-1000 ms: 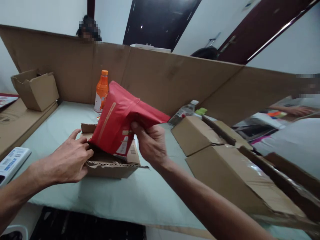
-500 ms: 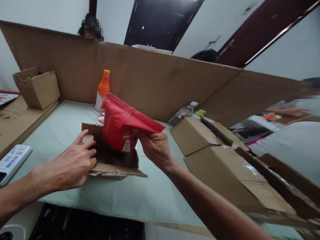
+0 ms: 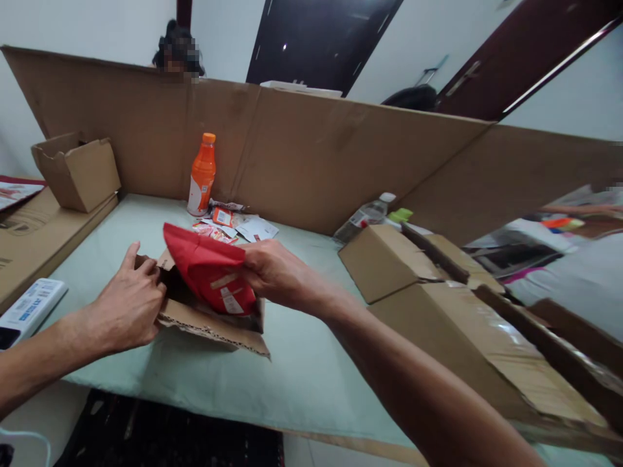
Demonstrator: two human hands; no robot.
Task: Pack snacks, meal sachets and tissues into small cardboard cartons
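Observation:
A small cardboard box stands with its flaps spread on the pale green cloth. My left hand is closed over the box's left edge, fingers curled onto the cardboard. From the right, my right hand pinches the side of a red bag with white label patches. The bag is tilted, its lower part down inside the box opening and its top edge above the rim. The bottom of the box is hidden behind the bag and front flap.
Behind the box are an orange drink bottle and several small packets. A clear bottle and cardboard boxes occupy the right. On the left lie a white device and another open box. A cardboard partition runs behind.
My right hand has brought the red bag lower and left, into the box. The packets behind have come into view. My left hand and the box have shifted slightly left.

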